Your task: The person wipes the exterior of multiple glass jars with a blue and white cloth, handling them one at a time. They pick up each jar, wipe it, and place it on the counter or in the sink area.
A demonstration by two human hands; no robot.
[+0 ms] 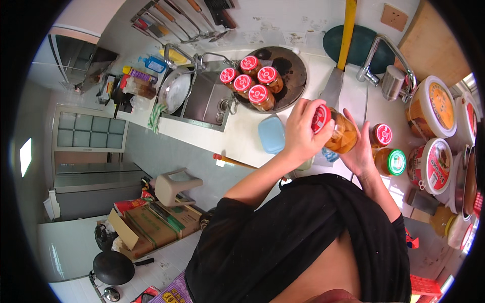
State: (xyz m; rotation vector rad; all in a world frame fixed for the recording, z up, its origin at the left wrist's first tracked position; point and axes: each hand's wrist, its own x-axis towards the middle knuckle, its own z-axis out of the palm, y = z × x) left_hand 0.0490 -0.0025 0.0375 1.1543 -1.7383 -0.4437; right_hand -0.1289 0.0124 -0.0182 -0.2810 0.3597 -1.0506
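Note:
My left hand (303, 127) grips a clear glass jar (343, 132) of orange fruit pieces in liquid by its red lid end. The jar is tilted above the white counter, lid towards the left. At its base is my right hand (359, 151), fingers spread; whether it bears the jar's weight I cannot tell. Several similar red-lidded jars (258, 94) stand on a dark round tray (293, 72) beyond my left hand. To the right of my right hand are another red-lidded jar (382, 135) and a green-lidded jar (392, 162).
A light blue plastic container (271, 134) sits left of my hands. The tray partly covers a steel sink (206, 96). A chrome faucet (390, 41) rises at the right, near lidded plastic tubs (432, 108). A yellow bar (346, 34) stands at the back.

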